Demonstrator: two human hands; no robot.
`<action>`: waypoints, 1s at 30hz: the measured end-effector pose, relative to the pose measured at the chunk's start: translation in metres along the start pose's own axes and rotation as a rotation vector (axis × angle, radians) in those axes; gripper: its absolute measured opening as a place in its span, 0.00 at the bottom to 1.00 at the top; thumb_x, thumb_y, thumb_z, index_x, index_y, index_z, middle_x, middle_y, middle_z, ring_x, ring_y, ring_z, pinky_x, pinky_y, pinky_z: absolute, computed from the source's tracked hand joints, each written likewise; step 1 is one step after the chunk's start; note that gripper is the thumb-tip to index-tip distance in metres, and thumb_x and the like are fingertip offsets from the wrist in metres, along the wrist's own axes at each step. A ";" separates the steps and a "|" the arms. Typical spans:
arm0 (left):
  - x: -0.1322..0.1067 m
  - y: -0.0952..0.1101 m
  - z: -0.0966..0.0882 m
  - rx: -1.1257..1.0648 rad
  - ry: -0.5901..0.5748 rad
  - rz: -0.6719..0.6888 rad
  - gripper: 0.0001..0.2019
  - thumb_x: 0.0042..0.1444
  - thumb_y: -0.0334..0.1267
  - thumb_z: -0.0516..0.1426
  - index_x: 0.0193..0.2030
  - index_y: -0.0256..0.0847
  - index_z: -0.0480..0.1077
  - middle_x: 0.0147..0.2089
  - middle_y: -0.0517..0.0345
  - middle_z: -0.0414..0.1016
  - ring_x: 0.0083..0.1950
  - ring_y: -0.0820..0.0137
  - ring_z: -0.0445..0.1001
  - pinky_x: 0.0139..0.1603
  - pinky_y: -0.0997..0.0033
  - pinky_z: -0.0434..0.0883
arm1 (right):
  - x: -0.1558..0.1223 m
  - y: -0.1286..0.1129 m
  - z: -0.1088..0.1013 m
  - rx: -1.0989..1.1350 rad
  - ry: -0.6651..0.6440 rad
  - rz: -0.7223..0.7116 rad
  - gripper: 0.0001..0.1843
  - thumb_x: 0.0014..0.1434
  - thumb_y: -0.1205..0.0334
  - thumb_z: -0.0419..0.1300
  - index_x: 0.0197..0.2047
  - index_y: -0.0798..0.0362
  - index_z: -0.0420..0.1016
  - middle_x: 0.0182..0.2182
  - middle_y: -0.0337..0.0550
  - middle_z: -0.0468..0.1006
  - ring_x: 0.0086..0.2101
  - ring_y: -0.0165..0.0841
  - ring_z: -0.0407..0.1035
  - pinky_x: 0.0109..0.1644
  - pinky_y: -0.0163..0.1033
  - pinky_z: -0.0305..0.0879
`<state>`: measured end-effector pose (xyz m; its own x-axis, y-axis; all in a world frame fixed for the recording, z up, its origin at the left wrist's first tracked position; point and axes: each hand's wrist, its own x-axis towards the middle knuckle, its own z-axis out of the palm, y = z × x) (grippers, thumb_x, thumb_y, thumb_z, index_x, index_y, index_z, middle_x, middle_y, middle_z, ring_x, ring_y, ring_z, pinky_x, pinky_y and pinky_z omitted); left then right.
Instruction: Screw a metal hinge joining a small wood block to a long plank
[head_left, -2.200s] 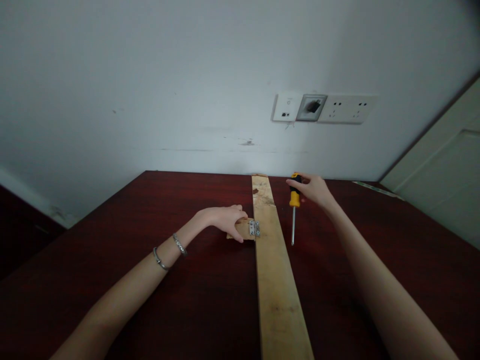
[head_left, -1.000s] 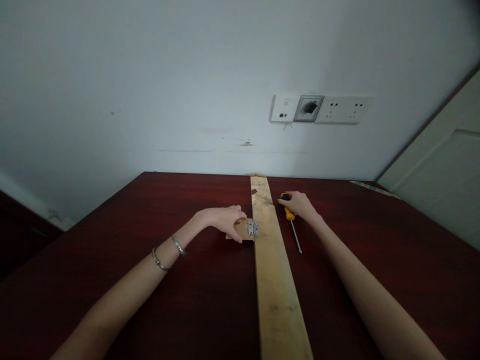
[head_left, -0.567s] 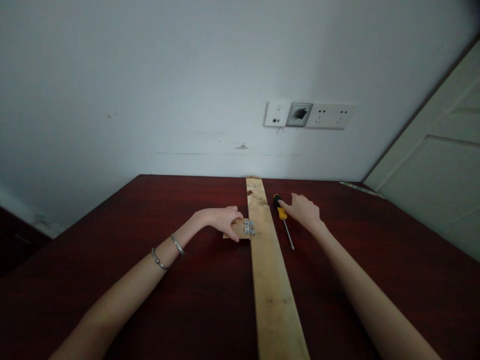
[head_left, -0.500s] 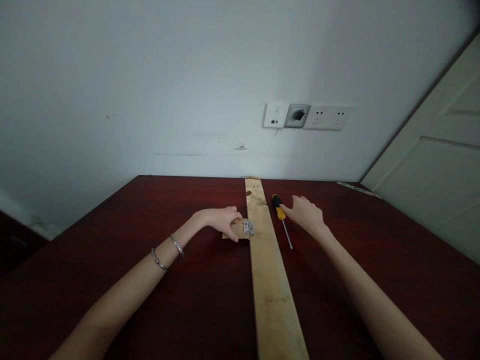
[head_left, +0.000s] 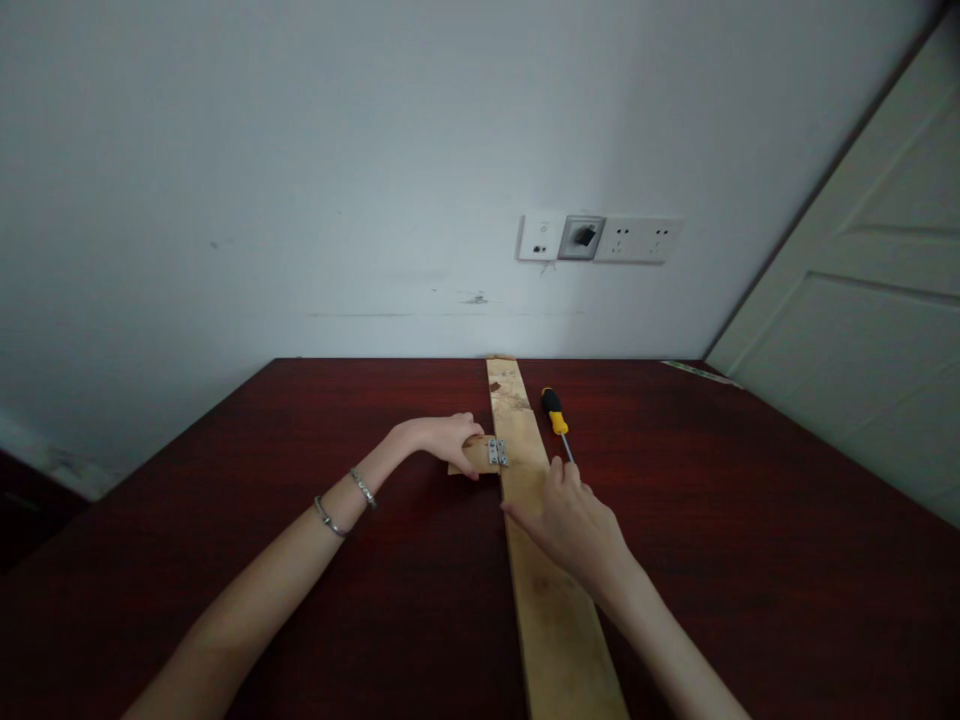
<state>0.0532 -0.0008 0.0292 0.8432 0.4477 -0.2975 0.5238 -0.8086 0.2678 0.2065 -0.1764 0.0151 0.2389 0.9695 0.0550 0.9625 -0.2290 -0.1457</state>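
Observation:
A long wooden plank [head_left: 555,610] runs from near me to the wall end of the table. Against its left side lies a short wood block [head_left: 477,459], joined to the plank by a small metal hinge [head_left: 498,452]. My left hand [head_left: 448,441] grips the block between thumb and fingers. Over the plank, just below the hinge, is my right hand [head_left: 574,522], holding nothing, its thumb spread from the fingers. A yellow and black screwdriver [head_left: 556,412] lies right of the plank, its tip hidden behind my right hand.
The dark red table [head_left: 360,620] meets a white wall [head_left: 337,180] at its far edge. Sockets with a black plug [head_left: 585,236] are set in the wall. A pale panelled door [head_left: 862,300] stands at the right, near a thin strip [head_left: 701,374] on the table.
My right hand has left the screwdriver's handle and moved left and toward me, over the plank. The screwdriver stays on the table. My left hand keeps its grip on the block.

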 end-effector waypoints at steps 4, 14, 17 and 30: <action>-0.001 0.000 -0.001 0.002 -0.001 0.016 0.33 0.40 0.58 0.60 0.49 0.39 0.64 0.45 0.53 0.63 0.44 0.63 0.63 0.46 0.68 0.63 | -0.002 -0.006 0.011 0.030 0.049 0.051 0.43 0.51 0.37 0.54 0.55 0.67 0.60 0.45 0.64 0.67 0.43 0.51 0.69 0.37 0.45 0.70; -0.001 0.001 -0.002 0.002 -0.024 0.012 0.34 0.40 0.59 0.58 0.50 0.39 0.64 0.45 0.54 0.61 0.44 0.64 0.64 0.45 0.69 0.63 | -0.002 -0.011 0.022 0.127 0.069 0.162 0.41 0.46 0.37 0.58 0.51 0.66 0.63 0.43 0.60 0.66 0.44 0.52 0.66 0.40 0.50 0.68; 0.000 -0.001 -0.001 -0.005 -0.020 0.012 0.35 0.40 0.59 0.58 0.52 0.39 0.63 0.45 0.53 0.61 0.44 0.64 0.64 0.45 0.69 0.63 | -0.002 -0.012 0.027 0.153 0.093 0.204 0.43 0.44 0.37 0.58 0.51 0.65 0.62 0.43 0.60 0.66 0.45 0.53 0.65 0.41 0.51 0.67; 0.000 -0.004 0.002 -0.139 -0.024 -0.010 0.36 0.39 0.56 0.62 0.53 0.39 0.60 0.48 0.53 0.68 0.45 0.65 0.68 0.44 0.71 0.64 | 0.006 -0.008 0.035 0.181 0.117 0.237 0.31 0.42 0.44 0.60 0.41 0.61 0.65 0.40 0.58 0.66 0.43 0.53 0.66 0.39 0.47 0.66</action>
<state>0.0508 0.0017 0.0258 0.8359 0.4448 -0.3216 0.5449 -0.7429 0.3889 0.1962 -0.1654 -0.0181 0.4772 0.8718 0.1106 0.8421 -0.4177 -0.3410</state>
